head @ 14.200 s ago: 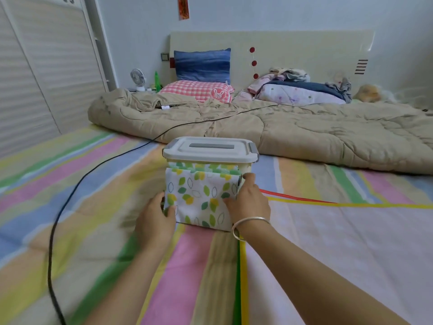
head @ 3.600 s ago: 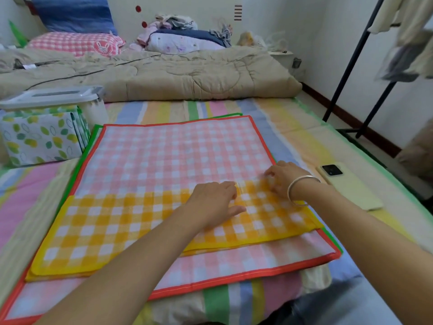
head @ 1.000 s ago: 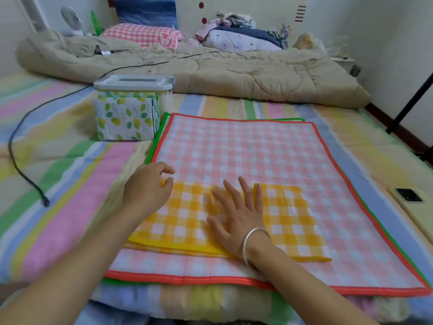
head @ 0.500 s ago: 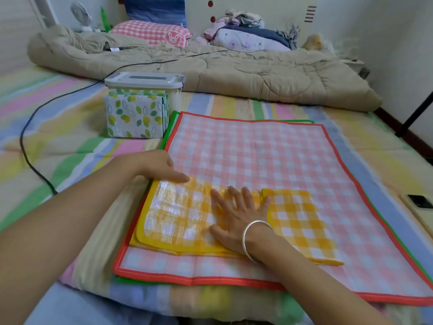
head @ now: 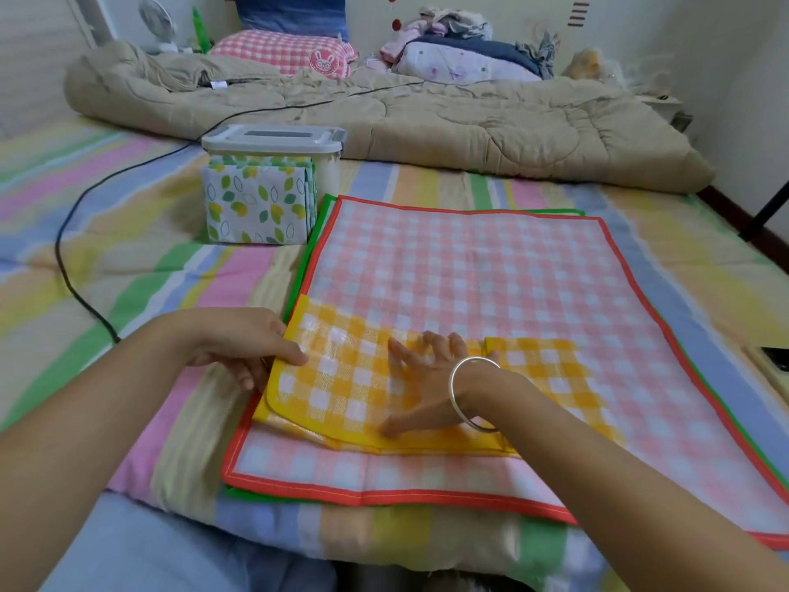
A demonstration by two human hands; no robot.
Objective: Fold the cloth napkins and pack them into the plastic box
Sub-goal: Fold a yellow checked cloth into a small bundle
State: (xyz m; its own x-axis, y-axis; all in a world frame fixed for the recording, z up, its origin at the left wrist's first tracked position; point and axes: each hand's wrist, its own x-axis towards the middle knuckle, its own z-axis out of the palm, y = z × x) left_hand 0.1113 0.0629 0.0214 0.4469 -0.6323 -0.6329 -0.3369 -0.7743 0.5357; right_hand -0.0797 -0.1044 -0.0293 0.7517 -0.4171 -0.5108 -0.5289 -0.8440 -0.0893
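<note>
A folded yellow checked napkin [head: 346,378] lies on a pink checked napkin with a red border [head: 469,275], which covers a green-edged one [head: 318,226]. My left hand [head: 252,348] pinches the yellow napkin's left edge, thumb on top and fingers underneath. My right hand [head: 427,378], with a silver bracelet on the wrist, presses flat on the napkin's middle with fingers spread. The plastic box [head: 273,143], lid on, stands at the back left. A stack of folded leaf-print napkins [head: 256,207] leans against its front.
A black cable [head: 68,267] runs across the striped bedsheet on the left. A rolled beige quilt [head: 427,117] lies behind the box. A phone [head: 775,358] rests at the right edge. Pillows and clothes are piled at the headboard.
My left hand has slid down the yellow napkin's left edge and now pinches it. My right hand stays pressed on the middle. The view has shifted slightly.
</note>
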